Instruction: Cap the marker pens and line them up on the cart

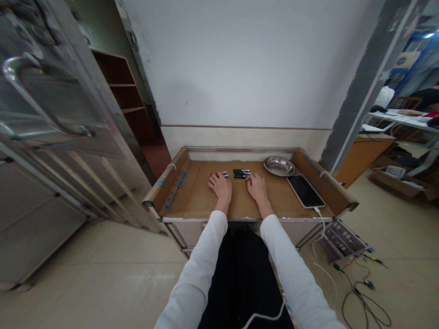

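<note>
Cardboard-lined table (195,196) with pens (242,170), bowl (279,166), phone (306,191)

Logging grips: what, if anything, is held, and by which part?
Can't tell: left hand partly covers red pens; right hand is at black pens' right ends.

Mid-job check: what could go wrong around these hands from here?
Three risks, as I judge them:
The white charging cable hangs over the front edge from the flat, dark-screened phone; a snag might drag the phone.
The round, shiny metal bowl sits at the phone's far corner, so a bump could knock them together.
The slim black pens lie loose by the right hand's fingertips; a nudge might scatter them.
</note>
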{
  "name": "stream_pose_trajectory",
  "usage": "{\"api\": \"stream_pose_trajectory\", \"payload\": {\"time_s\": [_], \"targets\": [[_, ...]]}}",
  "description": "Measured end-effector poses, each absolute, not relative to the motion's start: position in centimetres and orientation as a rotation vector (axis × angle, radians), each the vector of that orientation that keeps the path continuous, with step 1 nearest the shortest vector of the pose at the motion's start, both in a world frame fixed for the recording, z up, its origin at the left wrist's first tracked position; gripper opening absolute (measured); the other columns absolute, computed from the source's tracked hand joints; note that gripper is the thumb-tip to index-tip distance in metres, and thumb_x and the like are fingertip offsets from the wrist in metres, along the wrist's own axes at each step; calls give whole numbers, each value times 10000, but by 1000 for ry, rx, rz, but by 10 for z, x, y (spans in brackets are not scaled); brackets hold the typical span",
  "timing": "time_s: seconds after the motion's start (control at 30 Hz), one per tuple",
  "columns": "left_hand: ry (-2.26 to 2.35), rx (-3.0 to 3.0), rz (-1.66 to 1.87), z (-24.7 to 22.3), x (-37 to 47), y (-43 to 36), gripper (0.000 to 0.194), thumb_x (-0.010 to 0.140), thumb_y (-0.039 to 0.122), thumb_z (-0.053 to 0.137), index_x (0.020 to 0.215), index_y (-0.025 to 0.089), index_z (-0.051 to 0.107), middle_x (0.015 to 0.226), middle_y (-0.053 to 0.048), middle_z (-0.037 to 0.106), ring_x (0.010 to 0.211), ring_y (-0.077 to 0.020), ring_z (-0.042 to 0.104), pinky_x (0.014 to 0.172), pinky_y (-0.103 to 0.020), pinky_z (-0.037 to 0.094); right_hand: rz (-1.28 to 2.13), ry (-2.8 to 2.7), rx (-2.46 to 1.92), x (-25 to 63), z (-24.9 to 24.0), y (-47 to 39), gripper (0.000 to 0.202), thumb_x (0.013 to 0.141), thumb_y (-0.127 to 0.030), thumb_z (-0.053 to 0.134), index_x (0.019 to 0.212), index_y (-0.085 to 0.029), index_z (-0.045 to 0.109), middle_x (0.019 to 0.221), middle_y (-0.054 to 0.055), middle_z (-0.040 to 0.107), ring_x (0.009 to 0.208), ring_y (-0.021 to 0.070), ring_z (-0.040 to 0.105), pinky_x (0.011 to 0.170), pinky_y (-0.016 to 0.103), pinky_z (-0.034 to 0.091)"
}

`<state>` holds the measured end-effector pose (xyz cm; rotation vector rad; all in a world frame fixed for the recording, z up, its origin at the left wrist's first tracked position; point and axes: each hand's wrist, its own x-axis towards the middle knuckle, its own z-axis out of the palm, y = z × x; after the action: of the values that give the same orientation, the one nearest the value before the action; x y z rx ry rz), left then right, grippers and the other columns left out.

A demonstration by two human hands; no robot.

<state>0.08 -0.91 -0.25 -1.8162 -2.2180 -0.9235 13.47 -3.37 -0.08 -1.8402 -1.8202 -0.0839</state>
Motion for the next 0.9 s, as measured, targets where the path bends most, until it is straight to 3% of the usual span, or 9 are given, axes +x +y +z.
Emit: {"api": "stream_pose_trajectory", "payload": {"time_s": [0.33,0.5,0.63,0.9], "targets": [[-2235,-1861,-932,-2,0,-5,265,940,247,334,1021,115,549,1084,-192,566,1044,-306,518,871,-461,410,-46,-1841,-1668,135,-4,-31,234,874,-156,397,960,-178,614,1029,83,619,951,191,547,845,322,337],[-2098,-2019,-1111,-2,-3,1,309,966,329,308,1018,158,561,1020,-127,597,907,-220,587,791,-325,447,-17,-2008,-1535,130,-3,-32,179,866,-328,524,952,-209,628,1007,54,623,951,183,553,850,309,351],[-1979,-2126,-1232,2,-4,0,302,970,346,317,1025,181,564,1005,-91,598,858,-171,590,755,-262,441,-47,-2096,-1569,130,-3,-31,149,872,-257,525,950,-232,649,999,50,627,955,177,556,824,287,364],[-1921,-2257,-1330,3,-2,-4,241,964,321,361,1006,181,552,1019,-77,602,899,-157,583,776,-252,441,-80,-1976,-1626,130,-2,-32,253,890,-175,427,1045,-189,626,1068,83,632,1001,193,547,856,307,368]]}}
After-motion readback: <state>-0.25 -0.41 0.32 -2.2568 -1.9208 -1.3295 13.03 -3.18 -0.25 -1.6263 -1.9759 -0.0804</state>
